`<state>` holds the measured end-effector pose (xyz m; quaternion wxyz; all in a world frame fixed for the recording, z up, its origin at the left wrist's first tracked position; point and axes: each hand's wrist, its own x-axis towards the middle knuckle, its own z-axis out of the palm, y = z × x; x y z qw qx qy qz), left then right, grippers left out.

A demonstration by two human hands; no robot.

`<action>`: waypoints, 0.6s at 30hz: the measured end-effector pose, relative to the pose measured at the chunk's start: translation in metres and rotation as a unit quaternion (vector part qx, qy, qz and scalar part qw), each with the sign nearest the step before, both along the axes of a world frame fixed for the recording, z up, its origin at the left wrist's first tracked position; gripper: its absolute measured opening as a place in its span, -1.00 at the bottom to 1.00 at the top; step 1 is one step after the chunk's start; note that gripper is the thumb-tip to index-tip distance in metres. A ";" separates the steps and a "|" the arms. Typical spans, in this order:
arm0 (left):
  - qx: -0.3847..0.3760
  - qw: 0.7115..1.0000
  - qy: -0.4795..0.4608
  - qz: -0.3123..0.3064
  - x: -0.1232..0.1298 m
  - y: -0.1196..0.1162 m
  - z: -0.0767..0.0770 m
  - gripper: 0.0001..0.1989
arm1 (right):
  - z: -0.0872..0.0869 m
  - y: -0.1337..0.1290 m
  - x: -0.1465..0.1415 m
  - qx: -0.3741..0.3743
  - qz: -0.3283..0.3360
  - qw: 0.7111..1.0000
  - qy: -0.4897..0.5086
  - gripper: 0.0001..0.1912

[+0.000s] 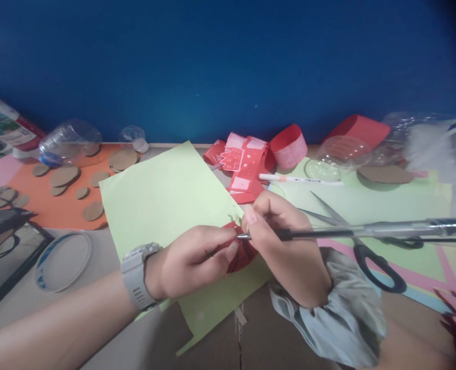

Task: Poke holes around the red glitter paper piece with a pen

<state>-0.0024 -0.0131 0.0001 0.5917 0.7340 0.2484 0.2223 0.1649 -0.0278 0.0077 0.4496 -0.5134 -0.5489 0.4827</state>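
Observation:
My left hand, with a grey watch on its wrist, has thumb and fingers closed on a small red rounded piece with dark markings. My right hand grips a clear ballpoint pen, its tip pointing left at the red piece, close to my left fingertips. The pen's far end runs out past the right edge of view. Light green paper lies beneath both hands, one corner by my right fingertips. Scissors lie open beside my right wrist.
Red-and-pink paper pieces and a white marker lie behind my hands. Cardboard discs rest on orange paper at left, near a clear plastic bottle piece. A clear ring lies front left. A blue wall stands behind.

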 end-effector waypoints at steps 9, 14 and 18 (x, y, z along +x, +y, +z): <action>-0.012 1.000 0.003 -0.004 0.001 0.001 0.003 -0.72 | 0.002 0.002 0.001 0.007 -0.001 1.000 -0.003 -0.70; -0.014 1.000 -0.002 -0.009 0.002 0.002 0.002 -0.73 | 0.002 0.001 -0.001 0.016 -0.008 1.000 -0.005 -0.70; -0.013 1.000 -0.008 -0.009 0.001 0.002 0.002 -0.73 | 0.002 0.001 -0.001 0.013 -0.013 1.000 -0.005 -0.71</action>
